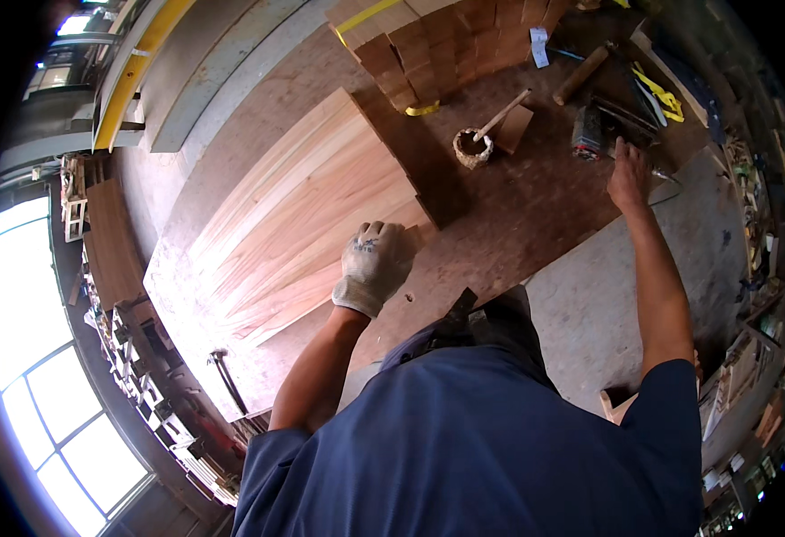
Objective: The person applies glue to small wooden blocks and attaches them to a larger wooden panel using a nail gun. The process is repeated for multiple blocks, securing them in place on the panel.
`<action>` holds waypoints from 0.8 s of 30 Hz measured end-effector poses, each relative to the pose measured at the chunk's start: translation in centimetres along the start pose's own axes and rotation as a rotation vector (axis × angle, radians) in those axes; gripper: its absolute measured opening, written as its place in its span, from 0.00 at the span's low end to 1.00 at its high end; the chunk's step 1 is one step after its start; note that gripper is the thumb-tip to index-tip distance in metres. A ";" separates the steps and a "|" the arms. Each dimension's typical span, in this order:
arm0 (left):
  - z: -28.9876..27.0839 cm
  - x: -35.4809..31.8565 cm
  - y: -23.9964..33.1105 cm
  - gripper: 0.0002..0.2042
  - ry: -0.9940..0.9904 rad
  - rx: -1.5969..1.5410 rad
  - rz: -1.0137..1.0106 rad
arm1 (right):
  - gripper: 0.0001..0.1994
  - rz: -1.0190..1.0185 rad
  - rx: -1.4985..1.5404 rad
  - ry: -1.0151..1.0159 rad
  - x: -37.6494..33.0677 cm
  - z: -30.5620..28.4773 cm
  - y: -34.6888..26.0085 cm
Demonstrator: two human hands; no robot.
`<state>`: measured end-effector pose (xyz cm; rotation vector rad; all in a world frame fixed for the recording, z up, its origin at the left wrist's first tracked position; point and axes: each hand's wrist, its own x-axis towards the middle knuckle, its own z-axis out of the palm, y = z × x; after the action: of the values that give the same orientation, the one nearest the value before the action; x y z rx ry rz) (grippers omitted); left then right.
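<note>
Workbench [518, 215]: big brown top, fills most of the view, worn and stained.

Glued-up wood panel [303, 215]: pale boards edge to edge, lying flat on the left half of the bench, running diagonally from upper centre down toward the window side. Near corner sits under my left hand.

Stack of short wood blocks [446, 45]: reddish, at the far edge of the bench, yellow strap [364, 16] across the top, well apart from both hands.

My left hand [375, 264]: in a white knit glove, fingers curled down, pressing on the panel's near corner at its edge. Touching the wood; can't tell if anything is gripped under the palm.

My right hand [628, 174]: bare, arm stretched out to the far right of the bench, palm down, fingers lying over a dark power tool [600, 130]. Can't tell whether the fingers close around it or just rest on it.

Wooden mallet [580, 76]: lying flat beyond the tool, near the block stack.

Small round pot [473, 148]: mid-bench, a stick [504, 112] standing tilted in it, just beside a small flat wood offcut [513, 130]. Between the panel and the tool, apart from both hands.
</note>
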<state>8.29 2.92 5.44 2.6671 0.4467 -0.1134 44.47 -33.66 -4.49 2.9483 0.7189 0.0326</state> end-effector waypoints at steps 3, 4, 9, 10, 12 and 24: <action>0.4 -0.8 -0.9 0.21 0.004 0.010 -0.013 | 0.36 -0.040 -0.037 0.063 0.7 1.8 0.3; 0.3 -0.8 -0.9 0.22 -0.008 0.017 -0.016 | 0.37 -0.053 -0.038 0.105 1.1 2.3 0.6; -0.7 -1.1 -0.2 0.25 0.004 0.014 -0.013 | 0.39 -0.035 -0.038 -0.133 3.1 1.2 0.8; -0.9 -1.1 0.0 0.27 0.000 0.022 -0.019 | 0.39 -0.036 -0.048 -0.164 3.3 0.5 0.5; -1.3 -1.1 0.3 0.29 -0.021 0.030 -0.032 | 0.37 -0.169 0.046 -0.029 1.9 -0.3 0.5; 0.1 -0.5 -0.6 0.20 -0.028 0.050 -0.026 | 0.22 -0.291 0.980 -0.534 -8.1 -13.3 -8.7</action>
<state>7.66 3.23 5.15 2.7060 0.4757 -0.1717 32.68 -28.37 7.80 3.3064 1.3230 -1.4445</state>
